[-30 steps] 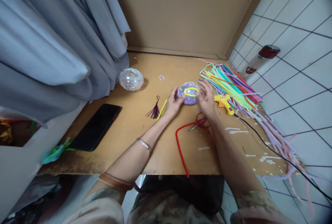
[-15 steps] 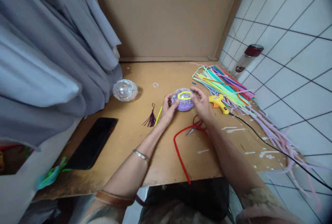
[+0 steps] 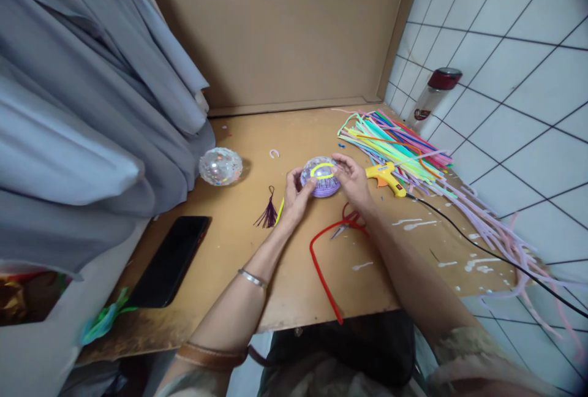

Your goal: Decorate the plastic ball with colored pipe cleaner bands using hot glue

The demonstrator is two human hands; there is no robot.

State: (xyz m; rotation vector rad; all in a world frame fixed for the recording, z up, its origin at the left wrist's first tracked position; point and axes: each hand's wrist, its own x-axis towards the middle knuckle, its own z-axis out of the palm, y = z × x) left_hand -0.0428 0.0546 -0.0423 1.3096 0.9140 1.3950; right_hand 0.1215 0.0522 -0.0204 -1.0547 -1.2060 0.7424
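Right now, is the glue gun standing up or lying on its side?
On its side: the yellow glue gun shows its barrel, orange trigger and handle side-on, laid out along the table.

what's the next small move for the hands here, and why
Probably press the yellow loop gently against the purple-and-clear ball: the loop lies over its top, the left hand grips its side, and the right hand has fingers at the loop's right end.

Shiny silver-tone bangle [image 3: 252, 277], slim, on left forearm [image 3: 241, 299]. Wide brown leather-look band [image 3: 212, 355] by left elbow, paler line along its edge. Left sleeve [image 3: 186, 381] and right sleeve [image 3: 471, 348]: loose, bunched, muted grey-green/beige. Top's front [image 3: 316, 378] darker, mottled, blurry; pattern unclear.
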